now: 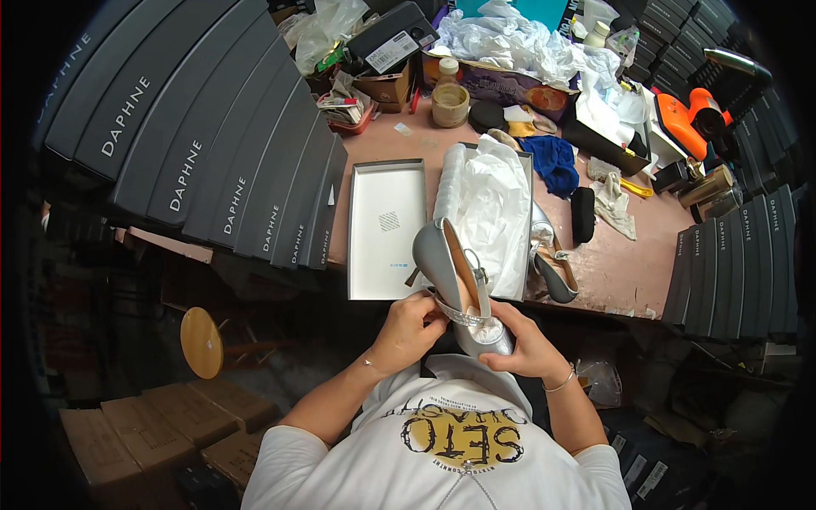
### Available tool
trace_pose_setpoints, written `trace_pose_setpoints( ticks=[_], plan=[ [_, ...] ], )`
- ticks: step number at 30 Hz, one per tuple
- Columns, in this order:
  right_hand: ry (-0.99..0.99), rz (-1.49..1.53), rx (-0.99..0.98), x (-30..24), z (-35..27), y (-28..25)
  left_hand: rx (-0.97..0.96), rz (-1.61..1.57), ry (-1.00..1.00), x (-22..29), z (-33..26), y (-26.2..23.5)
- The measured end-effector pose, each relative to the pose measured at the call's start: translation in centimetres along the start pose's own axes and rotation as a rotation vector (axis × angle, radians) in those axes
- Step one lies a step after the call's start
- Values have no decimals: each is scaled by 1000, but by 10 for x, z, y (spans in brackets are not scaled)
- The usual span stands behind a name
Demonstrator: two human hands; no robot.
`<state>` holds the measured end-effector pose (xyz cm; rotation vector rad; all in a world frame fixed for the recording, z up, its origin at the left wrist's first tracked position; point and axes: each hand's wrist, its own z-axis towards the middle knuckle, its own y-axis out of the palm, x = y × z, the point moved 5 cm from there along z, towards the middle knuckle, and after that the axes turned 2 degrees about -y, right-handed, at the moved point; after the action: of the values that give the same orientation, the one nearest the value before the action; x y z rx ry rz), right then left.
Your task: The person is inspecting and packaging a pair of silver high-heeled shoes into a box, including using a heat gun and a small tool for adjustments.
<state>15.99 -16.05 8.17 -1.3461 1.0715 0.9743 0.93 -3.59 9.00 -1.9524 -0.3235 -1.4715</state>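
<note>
A silver-grey high-heeled shoe (438,259) is held up in front of my chest, its toe toward me and its heel end raised over the table edge. My right hand (529,348) is closed around the toe end, thumb near the front. The fingers of my left hand (410,327) pinch the shoe's left side by the jewelled strap (461,316); their tips are partly hidden. White paper stuffing (486,331) shows inside the toe. Behind the shoe lies a shoebox (529,183) lined with white tissue paper (490,191). A matching shoe (557,274) rests at the box's right side.
Left of the box lies a white-lined box lid (387,200). Dark shoeboxes (195,144) are stacked at left, with more (735,263) at right. Farther back are a jar (450,106), blue cloth (554,166), a black brush-like block (583,214) and an orange tool (680,126).
</note>
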Motion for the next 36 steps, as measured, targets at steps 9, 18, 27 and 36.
trace_pose_setpoints(
  ticks=[9,18,27,36],
  plan=[
    [26,61,66,15,-6,0,-14,-46,-61,-12,5,9],
    [148,602,-31,10,-4,-16,129,83,-151,-49,-25,-44],
    [160,417,-456,15,16,-42,372,319,474,89,6,-119],
    [53,2,-615,-35,61,-50,-1040,-51,-69,22,43,11]
  ],
)
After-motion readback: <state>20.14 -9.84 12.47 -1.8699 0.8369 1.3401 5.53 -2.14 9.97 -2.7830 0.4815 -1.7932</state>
